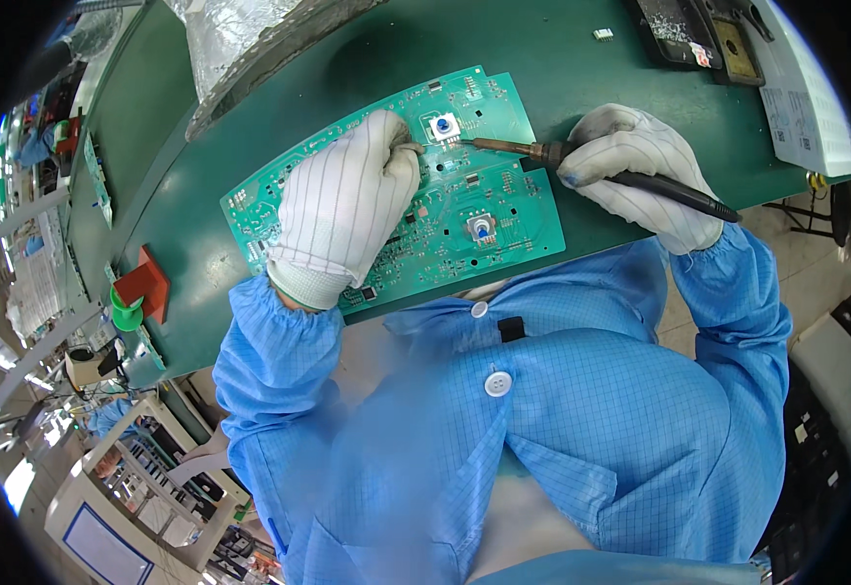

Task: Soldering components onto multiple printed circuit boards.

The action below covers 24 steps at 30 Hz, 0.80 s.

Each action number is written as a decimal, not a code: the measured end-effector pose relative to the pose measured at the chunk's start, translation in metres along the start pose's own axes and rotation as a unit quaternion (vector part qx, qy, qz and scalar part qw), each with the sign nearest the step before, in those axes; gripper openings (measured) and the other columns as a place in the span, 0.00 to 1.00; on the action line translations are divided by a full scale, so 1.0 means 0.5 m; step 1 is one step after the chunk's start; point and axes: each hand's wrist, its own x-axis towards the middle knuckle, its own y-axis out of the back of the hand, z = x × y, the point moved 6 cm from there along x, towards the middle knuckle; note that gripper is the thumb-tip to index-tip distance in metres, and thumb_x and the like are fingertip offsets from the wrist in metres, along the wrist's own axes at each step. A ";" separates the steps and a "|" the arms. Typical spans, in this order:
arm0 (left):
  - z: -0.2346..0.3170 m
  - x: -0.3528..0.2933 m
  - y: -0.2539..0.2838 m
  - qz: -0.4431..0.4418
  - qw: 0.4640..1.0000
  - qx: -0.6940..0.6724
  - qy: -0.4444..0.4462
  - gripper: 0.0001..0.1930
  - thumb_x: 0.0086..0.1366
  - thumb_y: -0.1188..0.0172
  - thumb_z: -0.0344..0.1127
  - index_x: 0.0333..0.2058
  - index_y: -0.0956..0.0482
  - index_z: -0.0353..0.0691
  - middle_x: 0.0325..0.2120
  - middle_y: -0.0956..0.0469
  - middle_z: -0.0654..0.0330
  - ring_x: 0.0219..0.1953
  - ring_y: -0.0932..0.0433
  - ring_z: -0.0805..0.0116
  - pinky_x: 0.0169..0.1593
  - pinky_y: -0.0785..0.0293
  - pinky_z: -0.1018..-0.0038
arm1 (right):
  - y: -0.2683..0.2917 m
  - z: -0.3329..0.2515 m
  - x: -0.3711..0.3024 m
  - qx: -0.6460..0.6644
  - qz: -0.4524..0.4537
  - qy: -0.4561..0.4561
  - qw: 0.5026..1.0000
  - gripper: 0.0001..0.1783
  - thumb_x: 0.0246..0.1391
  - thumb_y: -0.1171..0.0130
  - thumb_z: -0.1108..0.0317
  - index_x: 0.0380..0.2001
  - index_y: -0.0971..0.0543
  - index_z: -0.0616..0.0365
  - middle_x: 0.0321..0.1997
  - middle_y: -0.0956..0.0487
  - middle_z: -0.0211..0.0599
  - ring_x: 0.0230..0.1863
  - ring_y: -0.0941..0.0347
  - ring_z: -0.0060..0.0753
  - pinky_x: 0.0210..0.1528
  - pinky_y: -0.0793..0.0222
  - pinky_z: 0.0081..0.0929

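The green circuit board point(534, 209) lies on the green table point(554, 58); the left hand point(347, 200), gloved, is over the board's left half with fingers curled in — whether they pinch anything, I cannot tell; the right hand point(640, 171), gloved, just off the board's right edge, grips a soldering iron point(547, 151), its tip near the board's upper white component point(444, 126); a red block point(145, 285) sits left of the board.

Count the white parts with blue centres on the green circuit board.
2. One white part sits toward the far edge, beside the soldering iron's tip; the other is nearer the person. The left hand covers some of the board, so more may be hidden.
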 end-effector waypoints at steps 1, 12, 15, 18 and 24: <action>-0.002 0.000 0.001 -0.003 1.000 0.002 0.001 0.05 0.66 0.44 0.35 0.36 0.25 0.41 0.26 0.20 0.50 0.28 0.19 0.47 0.33 0.23 0.58 | -0.001 -0.001 0.001 -0.005 -0.017 0.004 1.000 0.07 0.50 0.32 0.70 0.34 0.18 0.53 0.37 0.15 0.32 0.42 0.23 0.42 0.45 0.27 0.37; -0.014 0.005 -0.004 -0.042 0.995 -0.029 0.085 0.08 0.63 0.41 0.36 0.36 0.25 0.38 0.29 0.19 0.49 0.31 0.20 0.46 0.35 0.23 0.58 | 0.001 0.003 -0.004 -0.038 -0.028 0.050 0.998 0.09 0.49 0.31 0.69 0.35 0.18 0.53 0.38 0.16 0.28 0.40 0.22 0.42 0.43 0.25 0.38; -0.014 0.001 -0.006 -0.014 0.998 -0.030 0.046 0.07 0.63 0.41 0.34 0.36 0.25 0.38 0.29 0.19 0.50 0.31 0.19 0.47 0.36 0.22 0.58 | 0.001 0.003 -0.002 -0.015 -0.027 0.054 0.998 0.10 0.47 0.30 0.71 0.35 0.18 0.53 0.37 0.16 0.28 0.39 0.22 0.43 0.43 0.25 0.38; -0.008 0.000 -0.008 -0.014 1.000 -0.004 0.025 0.05 0.64 0.43 0.30 0.38 0.24 0.38 0.30 0.18 0.51 0.33 0.17 0.51 0.37 0.22 0.64 | 0.002 0.005 -0.004 -0.020 -0.024 0.050 0.998 0.11 0.46 0.30 0.70 0.35 0.17 0.53 0.36 0.16 0.28 0.39 0.23 0.43 0.43 0.25 0.38; -0.001 0.005 -0.009 -0.027 0.999 0.005 0.034 0.07 0.64 0.43 0.30 0.40 0.23 0.39 0.31 0.16 0.54 0.33 0.16 0.53 0.37 0.21 0.65 | 0.007 0.006 -0.007 -0.020 -0.026 0.055 0.998 0.11 0.46 0.30 0.71 0.36 0.17 0.53 0.36 0.16 0.28 0.39 0.23 0.43 0.44 0.25 0.39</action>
